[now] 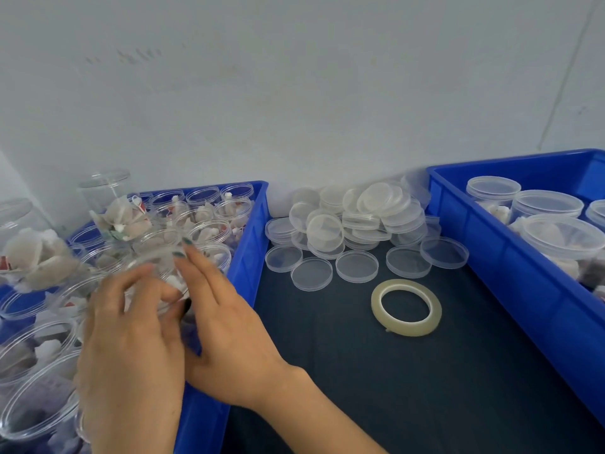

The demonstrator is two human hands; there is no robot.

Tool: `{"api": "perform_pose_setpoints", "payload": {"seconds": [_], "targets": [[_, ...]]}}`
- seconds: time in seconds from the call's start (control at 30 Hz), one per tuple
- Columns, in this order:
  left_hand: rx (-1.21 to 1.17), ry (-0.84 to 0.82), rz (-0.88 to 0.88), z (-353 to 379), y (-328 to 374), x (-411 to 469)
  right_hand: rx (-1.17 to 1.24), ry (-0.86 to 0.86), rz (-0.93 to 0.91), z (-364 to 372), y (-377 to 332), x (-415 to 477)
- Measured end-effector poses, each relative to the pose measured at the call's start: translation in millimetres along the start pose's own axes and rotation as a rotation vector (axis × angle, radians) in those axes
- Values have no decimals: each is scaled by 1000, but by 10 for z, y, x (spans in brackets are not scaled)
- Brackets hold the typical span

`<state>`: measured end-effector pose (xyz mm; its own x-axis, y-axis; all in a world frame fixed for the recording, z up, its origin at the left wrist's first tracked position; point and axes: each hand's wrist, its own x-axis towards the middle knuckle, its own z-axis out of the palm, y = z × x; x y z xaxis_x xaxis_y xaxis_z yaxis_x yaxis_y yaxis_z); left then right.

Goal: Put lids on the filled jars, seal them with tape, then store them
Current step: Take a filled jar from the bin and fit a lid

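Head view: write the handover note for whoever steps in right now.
Hands: left hand and right hand both hold one filled, unlidded jar at the left bin.
Things: loose lids piled at the back of the dark mat; tape roll lying flat in front of them; lidded jars in the right bin.
Done: several jars lidded and stored right; whether they are taped cannot be seen.
Left: lid and tape this jar, store it, then the many open jars in the left bin.
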<state>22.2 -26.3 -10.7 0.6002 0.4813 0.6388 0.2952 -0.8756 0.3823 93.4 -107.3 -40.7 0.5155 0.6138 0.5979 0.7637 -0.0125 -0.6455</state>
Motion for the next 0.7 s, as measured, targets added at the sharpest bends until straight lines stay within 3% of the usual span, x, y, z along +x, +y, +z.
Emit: {"api": "perform_pose_setpoints", "payload": {"seconds": [0.17,0.23,0.33,0.5,0.63,0.7], "targets": [[-124,297,269,-27,285,-53,18,377,-150,-115,-87,36],[-196,277,312,22,414,-86,32,505,-156,-206,-61,-5],[-343,120,290,165,611,-148,-20,607,-18,-378,138,-165],[-466,-225,216,612,761,-280,-104,510,238,-638,647,-569],[-497,-354,214,975,817,-214,-49,400,310,-741,845,-749],[-490,-401,215,1114,825,-147,65,265,342,-875,850,-811]]}}
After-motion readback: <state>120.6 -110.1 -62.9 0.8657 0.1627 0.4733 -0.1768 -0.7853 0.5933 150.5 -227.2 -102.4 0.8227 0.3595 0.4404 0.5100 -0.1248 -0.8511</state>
